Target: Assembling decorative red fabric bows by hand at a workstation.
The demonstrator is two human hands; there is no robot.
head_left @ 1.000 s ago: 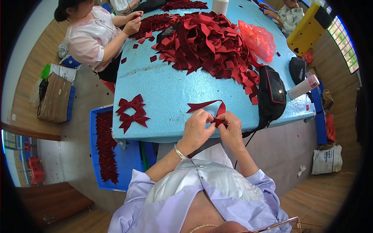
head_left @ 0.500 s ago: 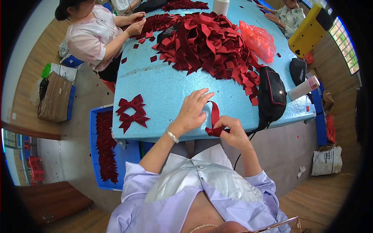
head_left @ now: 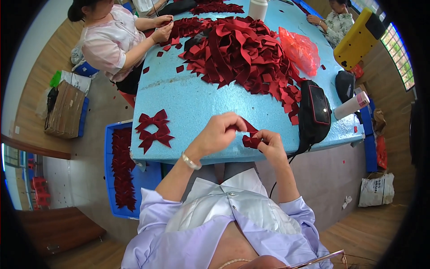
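Observation:
Between my two hands, just over the near edge of the light-blue table, is a dark red ribbon (head_left: 249,127). My left hand (head_left: 218,133), with a silver bangle at the wrist, is closed on the ribbon's upper end. Lower down, my right hand (head_left: 271,145) pinches the ribbon's folded part between thumb and fingers. Two finished-looking red bows (head_left: 154,130) lie on the table to the left of my hands. Beyond my hands rises a large heap of red ribbon strips (head_left: 244,54).
A blue crate (head_left: 109,179) holding rows of red bows stands left below the table (head_left: 188,105). At right lie a black pouch (head_left: 315,112), a pale bottle (head_left: 351,106) and a red plastic bag (head_left: 299,50). A co-worker (head_left: 109,45) handles ribbon at far left; another (head_left: 337,24) sits far right.
My left hand has gone from spread fingers to closed on the ribbon's free end, its wrist turning. My right hand has risen slightly, still pinching the folded ribbon.

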